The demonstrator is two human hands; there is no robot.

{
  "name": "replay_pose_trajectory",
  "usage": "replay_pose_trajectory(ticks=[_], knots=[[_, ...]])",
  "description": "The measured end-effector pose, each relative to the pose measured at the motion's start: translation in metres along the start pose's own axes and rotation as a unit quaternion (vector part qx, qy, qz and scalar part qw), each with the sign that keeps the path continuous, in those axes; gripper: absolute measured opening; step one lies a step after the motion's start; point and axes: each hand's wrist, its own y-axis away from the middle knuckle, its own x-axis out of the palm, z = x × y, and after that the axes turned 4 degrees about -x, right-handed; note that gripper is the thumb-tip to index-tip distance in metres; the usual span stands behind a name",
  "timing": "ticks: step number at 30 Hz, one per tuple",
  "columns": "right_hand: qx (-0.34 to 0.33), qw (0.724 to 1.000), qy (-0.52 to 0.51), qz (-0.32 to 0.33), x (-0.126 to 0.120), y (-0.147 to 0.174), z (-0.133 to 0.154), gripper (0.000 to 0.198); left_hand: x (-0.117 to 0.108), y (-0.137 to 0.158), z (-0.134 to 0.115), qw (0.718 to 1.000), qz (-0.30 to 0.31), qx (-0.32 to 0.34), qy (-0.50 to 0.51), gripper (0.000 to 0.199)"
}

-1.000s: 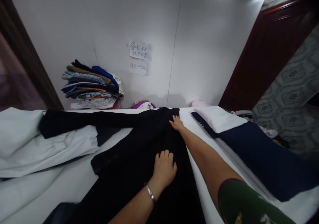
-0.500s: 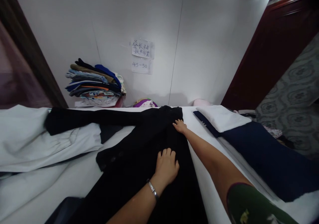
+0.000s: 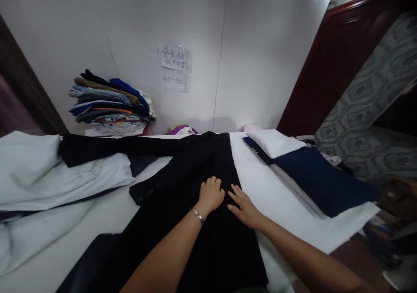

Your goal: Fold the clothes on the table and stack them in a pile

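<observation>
A long black coat (image 3: 224, 249) lies spread over the white-covered table, folded in at its right side. One black sleeve (image 3: 124, 147) stretches far to the left; a second, with buttons at its cuff (image 3: 145, 193), points down and left. My left hand (image 3: 211, 194), with a silver bracelet at the wrist, rests on the middle of the coat, fingers slightly bent and grasping nothing visible. Just to its right, my right hand (image 3: 243, 207) lies at the coat's right edge with its fingers spread.
White clothing (image 3: 65, 175) lies at left. On the right are a folded navy garment (image 3: 312, 171) and a white one (image 3: 275, 143). A stack of folded clothes (image 3: 112, 104) stands against the wall, left of paper signs (image 3: 176, 69). Boxes (image 3: 399, 197) sit beyond the table's right edge.
My right hand has slid from the coat's top right edge down toward me, beside my left hand. My left hand stays on the coat. The head view has shifted a little to the right.
</observation>
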Motion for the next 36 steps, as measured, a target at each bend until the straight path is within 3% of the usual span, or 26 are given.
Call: replay_pose_trajectory(ticks=[4, 8, 15, 20, 24, 28, 30, 33, 36], knots=[[-0.006, 0.999, 0.017, 0.041, 0.003, 0.052, 0.028, 0.063, 0.001, 0.001, 0.001, 1.000, -0.009, 0.003, 0.009, 0.029], [-0.020, 0.997, 0.028, 0.065, 0.004, 0.080, 0.047, 0.062, 0.002, 0.001, 0.003, 1.000, -0.011, 0.007, 0.016, 0.032], [-0.077, 0.991, 0.054, 0.099, -0.003, 0.093, 0.057, 0.059, 0.004, 0.003, 0.006, 0.999, -0.014, 0.010, 0.051, 0.034], [-0.131, 0.986, 0.030, 0.095, -0.013, 0.080, 0.061, 0.058, 0.000, 0.002, 0.015, 0.997, -0.004, 0.026, 0.066, 0.035], [-0.151, 0.982, 0.038, 0.103, -0.003, 0.068, 0.062, 0.057, -0.031, 0.000, 0.040, 0.996, -0.024, 0.042, 0.080, 0.029], [-0.159, 0.983, 0.037, 0.089, 0.006, 0.068, 0.060, 0.056, -0.076, 0.009, 0.087, 0.992, -0.118, -0.027, 0.026, 0.030], [-0.160, 0.983, 0.027, 0.089, 0.006, 0.069, 0.059, 0.057, -0.091, 0.019, 0.111, 0.992, -0.100, -0.069, -0.021, 0.037], [-0.154, 0.983, 0.019, 0.096, 0.004, 0.070, 0.059, 0.057, -0.097, 0.035, 0.138, 0.992, -0.019, -0.103, -0.077, 0.053], [-0.151, 0.984, 0.015, 0.096, 0.004, 0.069, 0.060, 0.057, -0.096, 0.044, 0.147, 0.986, -0.006, -0.109, -0.128, 0.039]])
